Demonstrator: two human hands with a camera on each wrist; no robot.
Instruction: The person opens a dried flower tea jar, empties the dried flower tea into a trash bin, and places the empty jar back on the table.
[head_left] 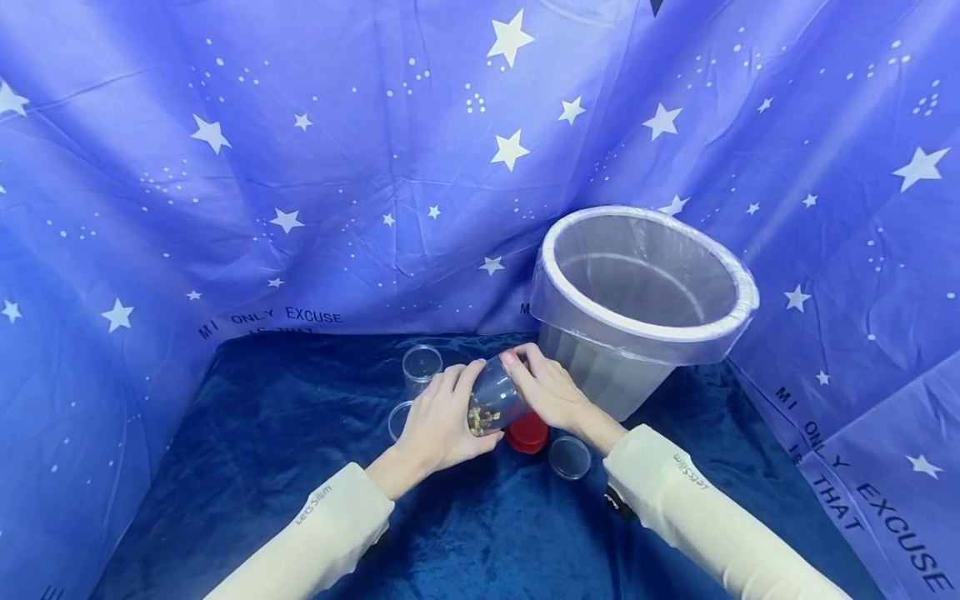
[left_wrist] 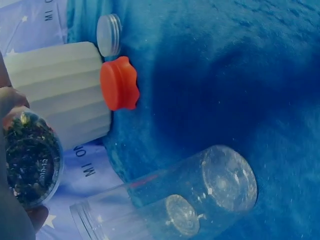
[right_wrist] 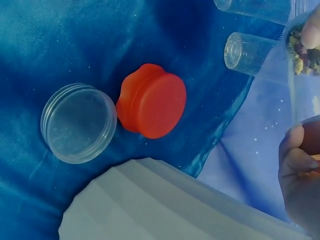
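Both hands hold a clear plastic jar [head_left: 491,396] between them, tilted, with small greenish-yellow and dark pieces [right_wrist: 302,57] gathered at its lower left end. My left hand [head_left: 440,425] grips that base end, its fingers over the top and thumb below. At the raised right end, my right hand [head_left: 553,390] curls round the jar, fingers over its edge. The jar's base [left_wrist: 34,160] shows dark contents in the left wrist view. Just below the jar, a red scalloped lid [head_left: 527,433] lies on the cloth beside a clear round lid [head_left: 570,458].
Two clear jars stand left of the held one, a far one [head_left: 422,364] and a nearer one [head_left: 399,422] partly behind my left hand. A whitish bin [head_left: 600,379] with a plastic liner is at the back right. Dark blue cloth [head_left: 247,467] covers the surface; a starry curtain [head_left: 337,167] surrounds it.
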